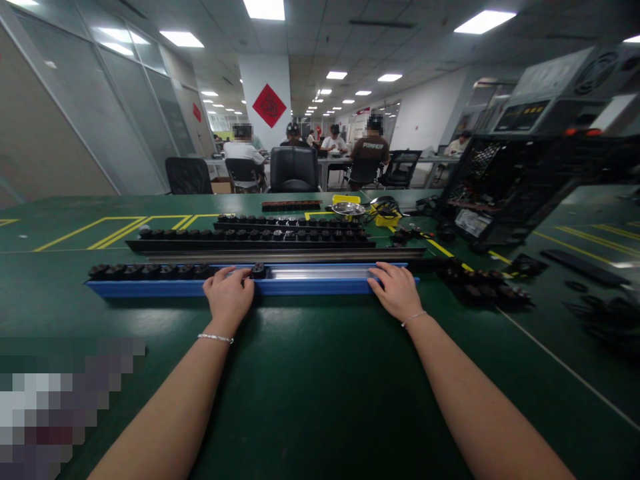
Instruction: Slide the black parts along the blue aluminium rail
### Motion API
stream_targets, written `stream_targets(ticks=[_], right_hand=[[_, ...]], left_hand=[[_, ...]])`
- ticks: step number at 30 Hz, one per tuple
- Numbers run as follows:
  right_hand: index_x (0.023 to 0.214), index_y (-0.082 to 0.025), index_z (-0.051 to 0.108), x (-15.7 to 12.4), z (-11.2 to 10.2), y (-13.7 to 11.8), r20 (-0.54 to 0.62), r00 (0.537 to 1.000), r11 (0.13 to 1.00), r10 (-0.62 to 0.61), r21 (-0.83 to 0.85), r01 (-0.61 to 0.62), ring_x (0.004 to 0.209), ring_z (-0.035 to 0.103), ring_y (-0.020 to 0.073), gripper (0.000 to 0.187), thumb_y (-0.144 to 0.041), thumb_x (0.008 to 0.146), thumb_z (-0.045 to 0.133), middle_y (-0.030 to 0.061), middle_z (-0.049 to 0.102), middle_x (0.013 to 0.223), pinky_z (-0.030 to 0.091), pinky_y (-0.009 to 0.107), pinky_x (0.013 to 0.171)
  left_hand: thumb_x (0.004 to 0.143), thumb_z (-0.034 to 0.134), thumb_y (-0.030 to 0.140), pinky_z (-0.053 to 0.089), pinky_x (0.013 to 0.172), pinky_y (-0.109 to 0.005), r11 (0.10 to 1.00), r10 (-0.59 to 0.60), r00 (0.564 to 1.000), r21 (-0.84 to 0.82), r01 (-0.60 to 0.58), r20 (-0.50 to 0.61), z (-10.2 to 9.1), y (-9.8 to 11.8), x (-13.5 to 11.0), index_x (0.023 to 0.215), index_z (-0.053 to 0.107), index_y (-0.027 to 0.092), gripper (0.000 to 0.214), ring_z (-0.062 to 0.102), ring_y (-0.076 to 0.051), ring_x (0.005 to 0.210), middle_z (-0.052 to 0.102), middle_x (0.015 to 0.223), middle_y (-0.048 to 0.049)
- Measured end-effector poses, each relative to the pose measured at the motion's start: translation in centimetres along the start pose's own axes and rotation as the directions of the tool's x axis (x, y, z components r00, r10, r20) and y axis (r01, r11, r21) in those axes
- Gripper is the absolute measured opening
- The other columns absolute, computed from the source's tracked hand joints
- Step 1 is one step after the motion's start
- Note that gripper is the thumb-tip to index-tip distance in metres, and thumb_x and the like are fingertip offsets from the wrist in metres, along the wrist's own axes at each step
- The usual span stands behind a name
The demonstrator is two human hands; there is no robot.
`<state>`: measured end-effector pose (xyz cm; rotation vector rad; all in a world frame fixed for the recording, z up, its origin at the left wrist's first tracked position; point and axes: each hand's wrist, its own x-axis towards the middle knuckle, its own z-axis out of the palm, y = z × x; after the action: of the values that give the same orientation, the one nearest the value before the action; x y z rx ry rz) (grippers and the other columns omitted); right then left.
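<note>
On the dark green table (320,373), a little in from its near edge, lies the long blue rail with a silvery metal channel (310,287), running parallel to that edge. Both forearms reach straight out to it, wrists low and palms down.

The left hand (229,295) sits near the rail's middle with its fingers curled over the near lip. Its fingertips are at a single small black knob-like part (259,270) in the channel, but whether they pinch it I cannot tell. The right hand (397,291) rests near the rail's right end, fingers loosely bent over the lip and closed around nothing.

A row of matching black parts (150,271) fills the left stretch of the channel, and the rest of it is bare metal.

The rail looks stiff and, for its length, probably not heavy. It would be awkward to take by one end, so a hold on both side walls, with the hands set wide apart, looks soundest. The parts sit loose and would likely slide or spill if the rail tipped. The polished channel looks slippery.

Behind it, toward the far edge, lie two long black rails loaded with parts (250,240). Beyond them are a small steel bowl (349,209) and, toward the far right corner, an open black computer case (500,187).
</note>
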<state>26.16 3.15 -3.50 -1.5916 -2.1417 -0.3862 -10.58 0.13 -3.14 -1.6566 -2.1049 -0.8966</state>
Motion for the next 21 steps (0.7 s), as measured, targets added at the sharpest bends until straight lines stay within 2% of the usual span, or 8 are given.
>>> stream_targets(ticks=[11,21], right_hand=[[0.114,-0.024,0.063,0.0,-0.15,-0.02,0.016,1.0,1.0,0.0,0.006,-0.001,0.113,0.05,0.0246,0.045,-0.046,0.092,0.03,0.0076,0.056,0.127,0.032,0.045,0.098],[0.113,-0.023,0.063,-0.07,-0.09,0.04,0.011,1.0,1.0,-0.006,0.012,0.006,0.112,0.05,0.024,0.046,-0.046,0.092,0.029,0.0077,0.056,0.128,0.031,0.044,0.098]], left_hand=[[0.079,0.044,0.027,0.032,0.089,-0.041,1.0,0.0,1.0,-0.017,0.0,0.021,-0.28,0.33,0.0,0.094,0.071,0.022,0.032,0.052,-0.025,0.109,0.069,0.095,-0.0092],[0.079,0.044,0.027,0.033,0.089,-0.042,0.999,0.045,0.998,-0.023,-0.044,0.042,-0.2,0.74,-0.09,0.096,0.071,0.02,0.033,0.053,-0.026,0.107,0.069,0.096,-0.01]])
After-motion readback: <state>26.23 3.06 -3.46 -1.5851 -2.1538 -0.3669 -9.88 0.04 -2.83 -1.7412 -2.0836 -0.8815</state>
